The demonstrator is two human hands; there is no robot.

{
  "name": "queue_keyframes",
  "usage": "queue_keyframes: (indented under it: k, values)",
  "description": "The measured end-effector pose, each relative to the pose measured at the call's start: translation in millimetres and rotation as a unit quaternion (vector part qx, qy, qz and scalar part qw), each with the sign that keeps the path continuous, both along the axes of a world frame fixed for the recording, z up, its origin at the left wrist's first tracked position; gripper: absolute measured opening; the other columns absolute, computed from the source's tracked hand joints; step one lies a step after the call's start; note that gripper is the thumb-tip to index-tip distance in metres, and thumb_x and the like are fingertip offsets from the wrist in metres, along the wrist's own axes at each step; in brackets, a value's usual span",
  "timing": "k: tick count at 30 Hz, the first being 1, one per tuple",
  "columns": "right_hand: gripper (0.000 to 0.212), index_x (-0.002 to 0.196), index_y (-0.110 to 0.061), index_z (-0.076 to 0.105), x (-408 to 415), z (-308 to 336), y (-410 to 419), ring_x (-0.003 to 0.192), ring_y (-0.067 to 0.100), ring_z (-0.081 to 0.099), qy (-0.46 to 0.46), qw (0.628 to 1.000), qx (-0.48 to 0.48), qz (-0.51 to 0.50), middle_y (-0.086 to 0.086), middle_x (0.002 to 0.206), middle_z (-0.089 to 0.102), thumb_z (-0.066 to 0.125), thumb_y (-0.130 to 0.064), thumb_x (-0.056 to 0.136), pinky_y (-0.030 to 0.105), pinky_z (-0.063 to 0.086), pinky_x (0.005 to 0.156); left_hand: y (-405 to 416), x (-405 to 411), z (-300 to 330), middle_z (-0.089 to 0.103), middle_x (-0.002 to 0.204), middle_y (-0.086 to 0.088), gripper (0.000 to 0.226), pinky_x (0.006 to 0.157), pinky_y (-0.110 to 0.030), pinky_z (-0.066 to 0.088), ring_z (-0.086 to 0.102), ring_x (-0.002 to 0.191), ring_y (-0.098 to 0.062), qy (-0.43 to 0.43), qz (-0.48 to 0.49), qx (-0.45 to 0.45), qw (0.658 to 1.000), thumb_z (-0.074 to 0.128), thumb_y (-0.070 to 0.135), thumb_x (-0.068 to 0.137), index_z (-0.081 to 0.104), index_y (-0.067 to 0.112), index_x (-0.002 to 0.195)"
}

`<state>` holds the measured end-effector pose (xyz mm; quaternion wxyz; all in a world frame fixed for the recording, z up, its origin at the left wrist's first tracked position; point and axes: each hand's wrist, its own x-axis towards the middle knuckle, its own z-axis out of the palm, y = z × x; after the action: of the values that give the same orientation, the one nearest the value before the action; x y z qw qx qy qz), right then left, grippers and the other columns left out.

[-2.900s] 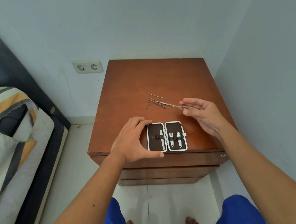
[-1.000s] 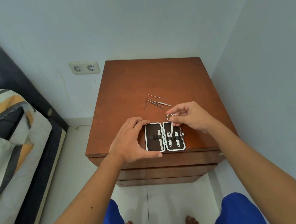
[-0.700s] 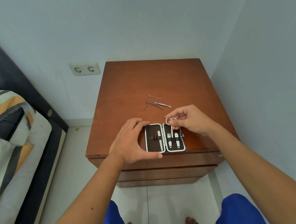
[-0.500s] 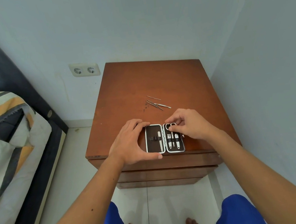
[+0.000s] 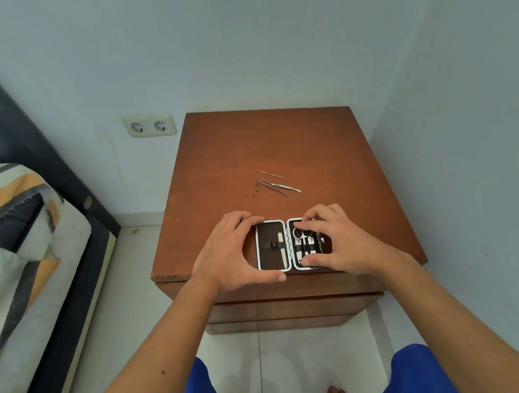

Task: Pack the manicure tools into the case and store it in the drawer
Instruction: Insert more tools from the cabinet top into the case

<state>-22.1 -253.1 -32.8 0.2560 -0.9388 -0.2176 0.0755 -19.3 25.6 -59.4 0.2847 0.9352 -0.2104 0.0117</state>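
The open manicure case (image 5: 270,231) lies near the front edge of the wooden nightstand (image 5: 278,140). My left hand (image 5: 226,254) clamps its left half, fingers on the far edge and thumb on the near edge. A white file (image 5: 281,245) sits in that half. My right hand (image 5: 341,240) spans the right half the same way, fingertips at the far edge just above the scissors (image 5: 302,235). The scissors lie under the strap between two small clippers. Three thin loose metal tools (image 5: 277,184) lie on the top beyond the case.
Closed drawer fronts (image 5: 295,307) sit below the nightstand top. A wall stands close on the right, and a double wall socket (image 5: 149,126) is at the back left. A bed with striped bedding (image 5: 10,241) is to the left. My bare feet stand on white tiles.
My right hand carried the scissors from the loose pile to the case and slid them under the strap in the right half. It now rests across that half. My left hand stayed put.
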Motion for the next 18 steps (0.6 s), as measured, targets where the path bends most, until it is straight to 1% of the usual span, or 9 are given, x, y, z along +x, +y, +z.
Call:
queue_keyframes:
  k: [2, 3, 6, 9, 10, 14, 18]
  values:
    - [0.077, 0.148, -0.022, 0.056, 1.8, -0.3, -0.4, 0.125, 0.009, 0.031, 0.005, 1.0, 0.004, -0.002, -0.013, 0.133, 0.043, 0.084, -0.049, 0.082, 0.01, 0.027, 0.101, 0.0, 0.2, -0.4, 0.047, 0.143, 0.014, 0.12, 0.114, -0.026, 0.035, 0.039, 0.136, -0.005, 0.0, 0.0, 0.0, 1.0, 0.08, 0.091, 0.052, 0.051, 0.029, 0.15]
    - [0.077, 0.148, -0.022, 0.057, 2.4, -0.7, -0.5, 0.124, 0.01, 0.031, 0.008, 1.0, 0.01, -0.004, -0.014, 0.132, 0.043, 0.084, -0.05, 0.081, 0.011, 0.028, 0.101, 0.0, 0.2, -0.5, 0.047, 0.142, 0.014, 0.12, 0.115, -0.026, 0.035, 0.039, 0.136, -0.005, 0.0, -0.001, 0.001, 1.0, 0.08, 0.092, 0.052, 0.051, 0.029, 0.15]
    - [0.076, 0.148, -0.021, 0.058, 3.5, -1.1, -0.1, 0.122, 0.012, 0.032, 0.005, 1.0, 0.014, -0.007, -0.014, 0.13, 0.045, 0.083, -0.05, 0.082, 0.019, 0.027, 0.103, 0.7, -0.1, -0.5, 0.046, 0.142, 0.014, 0.121, 0.114, -0.026, 0.036, 0.039, 0.136, -0.005, -0.002, -0.002, 0.002, 1.0, 0.079, 0.093, 0.052, 0.051, 0.029, 0.15]
    - [0.076, 0.149, -0.021, 0.056, 1.2, -2.8, 0.8, 0.123, 0.01, 0.031, -0.001, 1.0, 0.015, -0.003, -0.015, 0.129, 0.045, 0.082, -0.048, 0.083, 0.011, 0.026, 0.102, 0.3, -0.4, 0.0, 0.046, 0.142, 0.014, 0.12, 0.114, -0.026, 0.035, 0.039, 0.136, -0.005, -0.003, -0.002, 0.002, 1.0, 0.079, 0.093, 0.052, 0.051, 0.029, 0.15]
    - [0.076, 0.149, -0.022, 0.056, 0.1, -3.4, 0.6, 0.123, 0.009, 0.03, -0.002, 1.0, 0.017, -0.004, -0.015, 0.13, 0.045, 0.082, -0.048, 0.084, 0.011, 0.026, 0.102, 0.2, -0.3, 0.2, 0.046, 0.142, 0.015, 0.12, 0.114, -0.025, 0.035, 0.039, 0.136, -0.004, -0.004, -0.002, 0.002, 1.0, 0.079, 0.092, 0.052, 0.051, 0.03, 0.15]
    - [0.075, 0.149, -0.021, 0.056, -0.4, -2.2, 0.0, 0.125, 0.008, 0.029, -0.008, 1.0, 0.02, -0.003, -0.016, 0.131, 0.046, 0.082, -0.048, 0.084, 0.02, 0.026, 0.108, 0.1, -0.6, 1.0, 0.045, 0.143, 0.015, 0.12, 0.114, -0.024, 0.033, 0.038, 0.136, -0.004, -0.002, -0.001, 0.001, 1.0, 0.081, 0.091, 0.052, 0.051, 0.029, 0.15]
    - [0.073, 0.149, -0.02, 0.057, 4.8, 0.8, 1.8, 0.126, 0.01, 0.028, -0.027, 1.0, 0.002, 0.011, -0.016, 0.134, 0.047, 0.08, -0.049, 0.086, 0.023, 0.027, 0.109, 0.2, -1.2, 1.2, 0.046, 0.142, 0.015, 0.12, 0.115, -0.026, 0.035, 0.04, 0.136, -0.004, -0.003, 0.001, -0.002, 1.0, 0.08, 0.092, 0.051, 0.051, 0.03, 0.15]
